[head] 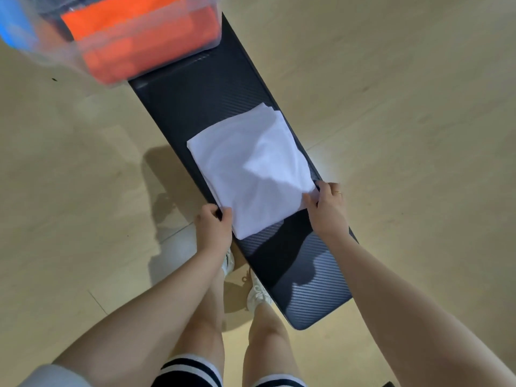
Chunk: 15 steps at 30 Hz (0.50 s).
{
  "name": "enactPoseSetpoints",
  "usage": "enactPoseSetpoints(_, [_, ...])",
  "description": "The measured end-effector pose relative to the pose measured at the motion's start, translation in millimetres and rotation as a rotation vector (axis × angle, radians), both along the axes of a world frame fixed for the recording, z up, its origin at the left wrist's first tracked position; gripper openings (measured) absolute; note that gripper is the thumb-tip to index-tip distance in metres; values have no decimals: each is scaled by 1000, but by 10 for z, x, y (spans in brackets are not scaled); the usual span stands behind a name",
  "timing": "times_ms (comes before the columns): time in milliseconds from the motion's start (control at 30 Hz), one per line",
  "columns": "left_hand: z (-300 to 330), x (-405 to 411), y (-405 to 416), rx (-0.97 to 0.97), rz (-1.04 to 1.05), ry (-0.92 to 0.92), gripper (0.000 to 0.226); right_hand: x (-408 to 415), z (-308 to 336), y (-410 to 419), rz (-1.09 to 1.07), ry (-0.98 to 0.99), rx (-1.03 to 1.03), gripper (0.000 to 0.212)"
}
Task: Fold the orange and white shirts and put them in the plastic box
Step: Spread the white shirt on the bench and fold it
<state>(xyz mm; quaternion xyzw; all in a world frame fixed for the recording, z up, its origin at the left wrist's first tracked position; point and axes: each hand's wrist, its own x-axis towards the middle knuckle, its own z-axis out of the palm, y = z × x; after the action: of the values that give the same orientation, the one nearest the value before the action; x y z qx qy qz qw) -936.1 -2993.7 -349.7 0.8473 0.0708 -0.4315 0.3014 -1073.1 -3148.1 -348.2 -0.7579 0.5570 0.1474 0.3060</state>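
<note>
A: Where does everything sit?

B: At eleven o'clock, the clear plastic box [195, 37] already holds the folded orange shirt [139, 32]. The folded white cotton shirt [245, 169] lies mid-way along the long black ribbed worktop [195, 101].

A: And the grip?

B: The left hand [213, 227] pinches its seven o'clock corner, the right hand [326, 208] its four o'clock corner. It's light and limp, so I'd support it underneath or the fold may sag open.

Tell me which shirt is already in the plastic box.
The orange shirt: it lies folded inside the plastic box. The white shirt is on the black bench, gripped by the left hand and right hand.
</note>
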Motion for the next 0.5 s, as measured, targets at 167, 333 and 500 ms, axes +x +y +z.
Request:
enactPoseSetpoints(167, [-5,-330,64,33,146,145,36,-23,-44,189,-287,-159,172,29])
enactPoseSetpoints(333, [76,-393,194,-71,238,220,21,-179,83,211,-404,-211,308,24])
enactPoseSetpoints(500, [350,-583,371,-96,281,174,23,-521,394,325,-513,-241,431,18])
